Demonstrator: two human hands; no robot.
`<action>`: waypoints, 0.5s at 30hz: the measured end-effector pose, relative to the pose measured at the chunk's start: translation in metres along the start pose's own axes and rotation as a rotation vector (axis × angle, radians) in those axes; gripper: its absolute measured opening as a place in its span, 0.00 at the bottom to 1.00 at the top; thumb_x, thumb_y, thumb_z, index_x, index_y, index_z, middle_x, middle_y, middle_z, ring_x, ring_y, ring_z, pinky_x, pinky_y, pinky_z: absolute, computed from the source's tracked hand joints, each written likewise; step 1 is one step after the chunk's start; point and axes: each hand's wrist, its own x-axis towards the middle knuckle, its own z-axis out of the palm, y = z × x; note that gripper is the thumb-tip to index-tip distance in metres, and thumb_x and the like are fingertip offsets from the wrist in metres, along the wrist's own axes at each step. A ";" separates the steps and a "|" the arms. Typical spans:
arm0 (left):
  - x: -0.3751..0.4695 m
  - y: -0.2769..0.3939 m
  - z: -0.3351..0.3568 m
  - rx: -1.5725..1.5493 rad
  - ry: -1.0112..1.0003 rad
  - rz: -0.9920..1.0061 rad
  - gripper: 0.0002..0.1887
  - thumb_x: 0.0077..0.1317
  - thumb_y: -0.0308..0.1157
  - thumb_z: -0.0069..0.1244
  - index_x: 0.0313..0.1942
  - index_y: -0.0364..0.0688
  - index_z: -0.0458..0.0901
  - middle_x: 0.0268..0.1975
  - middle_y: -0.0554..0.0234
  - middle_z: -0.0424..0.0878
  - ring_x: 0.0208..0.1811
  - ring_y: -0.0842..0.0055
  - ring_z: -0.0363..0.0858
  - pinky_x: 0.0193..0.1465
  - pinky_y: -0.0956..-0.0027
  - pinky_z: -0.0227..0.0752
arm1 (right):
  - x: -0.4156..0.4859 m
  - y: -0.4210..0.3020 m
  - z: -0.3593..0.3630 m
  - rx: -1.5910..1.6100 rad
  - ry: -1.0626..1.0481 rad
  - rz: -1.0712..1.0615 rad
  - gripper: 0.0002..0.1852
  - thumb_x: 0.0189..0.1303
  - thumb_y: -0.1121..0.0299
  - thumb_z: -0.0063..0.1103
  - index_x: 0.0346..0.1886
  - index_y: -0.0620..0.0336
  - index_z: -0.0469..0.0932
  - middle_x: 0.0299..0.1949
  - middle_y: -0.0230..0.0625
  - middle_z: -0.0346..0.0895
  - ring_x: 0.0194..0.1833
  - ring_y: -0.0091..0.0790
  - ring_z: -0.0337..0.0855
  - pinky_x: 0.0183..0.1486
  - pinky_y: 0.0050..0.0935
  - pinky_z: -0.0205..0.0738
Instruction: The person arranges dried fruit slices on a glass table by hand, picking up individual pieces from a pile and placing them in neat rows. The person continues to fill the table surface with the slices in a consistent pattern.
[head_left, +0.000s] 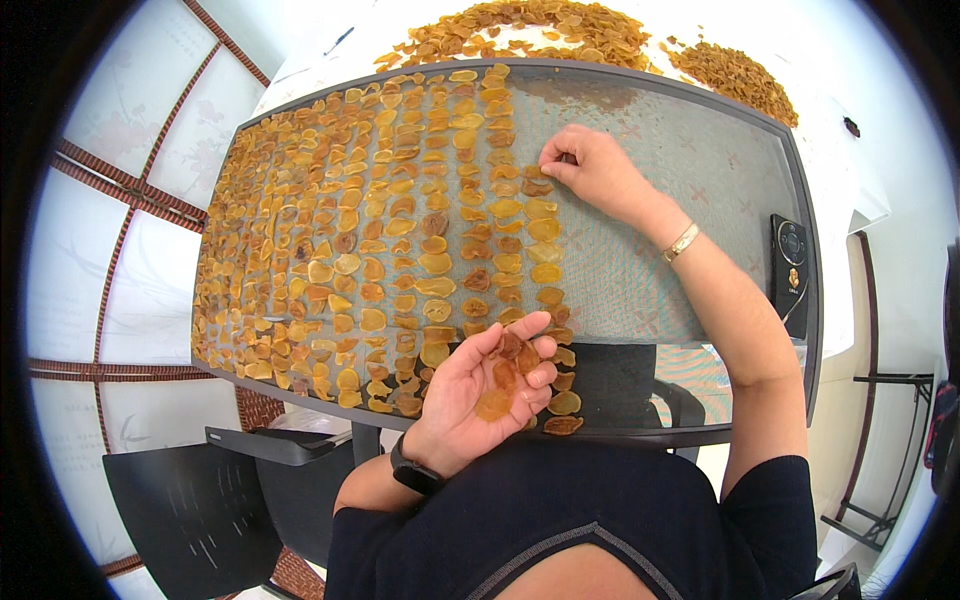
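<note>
Dried amber-coloured slices (437, 263) lie in many rows over the left and middle of a framed mesh screen (637, 262). My left hand (487, 382) is palm up above the screen's near edge, fingers curled around several loose slices (504, 373). My right hand (589, 165) reaches over the screen; its thumb and fingertips pinch a small amber slice (534, 172) at the upper end of the rightmost row. Just below those fingertips a browner slice (536, 187) lies on the mesh. The far ends of the right fingers are partly hidden.
Beyond the screen, a ring-shaped heap of slices (600, 34) and a denser pile (739, 75) lie on a white table. A black smartphone (789, 262) with a cable rests at the screen's right edge. A pen (339, 41) lies far left; a black chair (187, 517) stands near left.
</note>
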 end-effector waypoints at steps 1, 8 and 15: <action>0.000 0.000 0.001 0.001 0.004 0.000 0.24 0.81 0.42 0.33 0.66 0.37 0.72 0.50 0.54 0.81 0.42 0.69 0.72 0.44 0.68 0.70 | 0.000 0.000 0.000 -0.021 -0.001 -0.009 0.04 0.63 0.74 0.63 0.37 0.64 0.82 0.35 0.39 0.78 0.36 0.33 0.80 0.42 0.30 0.76; 0.001 0.000 -0.004 -0.011 -0.056 -0.005 0.24 0.81 0.42 0.33 0.67 0.37 0.72 0.55 0.52 0.81 0.46 0.67 0.75 0.47 0.67 0.72 | -0.001 -0.002 0.000 0.005 0.006 -0.011 0.06 0.61 0.71 0.62 0.38 0.63 0.83 0.38 0.44 0.81 0.41 0.47 0.83 0.46 0.39 0.77; 0.004 -0.001 0.000 -0.043 -0.102 0.016 0.26 0.80 0.41 0.34 0.72 0.38 0.66 0.69 0.47 0.72 0.66 0.57 0.73 0.67 0.58 0.70 | -0.015 -0.007 -0.004 0.147 0.090 0.010 0.08 0.63 0.75 0.61 0.44 0.64 0.82 0.40 0.42 0.81 0.39 0.39 0.83 0.43 0.33 0.77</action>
